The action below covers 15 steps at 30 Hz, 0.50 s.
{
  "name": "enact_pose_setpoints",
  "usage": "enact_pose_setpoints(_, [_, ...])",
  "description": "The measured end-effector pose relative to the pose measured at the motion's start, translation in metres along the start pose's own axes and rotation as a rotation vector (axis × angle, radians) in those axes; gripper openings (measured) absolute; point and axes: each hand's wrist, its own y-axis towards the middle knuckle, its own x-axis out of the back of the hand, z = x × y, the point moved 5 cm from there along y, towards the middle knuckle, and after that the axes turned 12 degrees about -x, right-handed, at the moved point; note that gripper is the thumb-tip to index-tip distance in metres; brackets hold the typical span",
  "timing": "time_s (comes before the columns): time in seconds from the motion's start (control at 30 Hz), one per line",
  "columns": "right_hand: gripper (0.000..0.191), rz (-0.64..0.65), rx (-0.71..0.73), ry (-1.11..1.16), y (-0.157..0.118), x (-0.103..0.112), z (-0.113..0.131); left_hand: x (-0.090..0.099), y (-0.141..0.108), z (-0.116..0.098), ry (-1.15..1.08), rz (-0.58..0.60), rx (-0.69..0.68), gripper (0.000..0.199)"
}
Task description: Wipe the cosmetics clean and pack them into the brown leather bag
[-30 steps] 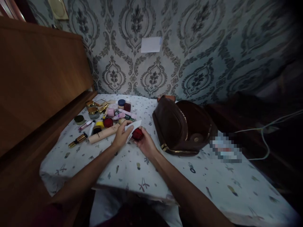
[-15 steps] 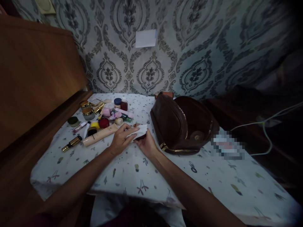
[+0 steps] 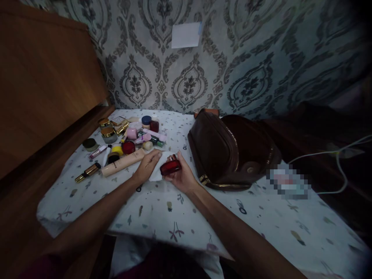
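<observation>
From my station I see the right hand (image 3: 185, 179) with its grip clamped on a red bottle (image 3: 171, 168), held just above the worktop (image 3: 158, 211) at the middle of my view, its neck pointing roughly to twelve. The left hand (image 3: 146, 169) has its grip closed on a white cloth (image 3: 157, 171), which spreads behind and beside the bottle at nine; I cannot tell whether the two touch. Taking the bottle as my dial's centre, a beige tube (image 3: 123, 162) lies at nine, near the left hand, with a gold-and-black tube (image 3: 87, 173) beyond it. At ten I find a red round jar (image 3: 128, 147) and, farther out, a gold-lidded jar (image 3: 108, 135). A blue-lidded jar (image 3: 146, 121) stands at eleven. Toward two to three, a brown bag (image 3: 212, 155) sits on the worktop, near the right hand but apart from it.
</observation>
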Motion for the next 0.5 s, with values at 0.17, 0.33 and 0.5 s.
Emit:
enact_pose_setpoints(0.17, [0.062, 0.041, -0.108, -0.028, 0.000, 0.004, -0.007, -0.009, -0.007, -0.006, -0.139, 0.197, 0.007, 0.071])
enact_pose_setpoints(0.33, [0.065, 0.055, -0.023, -0.122, 0.003, -0.001, -0.009, -0.007, -0.009, -0.017, 0.007, 0.197, -0.035, 0.046])
enact_pose_setpoints(0.5, [0.056, -0.024, 0.176, -0.188, 0.002, -0.005, -0.014, 0.001, -0.005, -0.025, 0.222, 0.083, -0.116, 0.027])
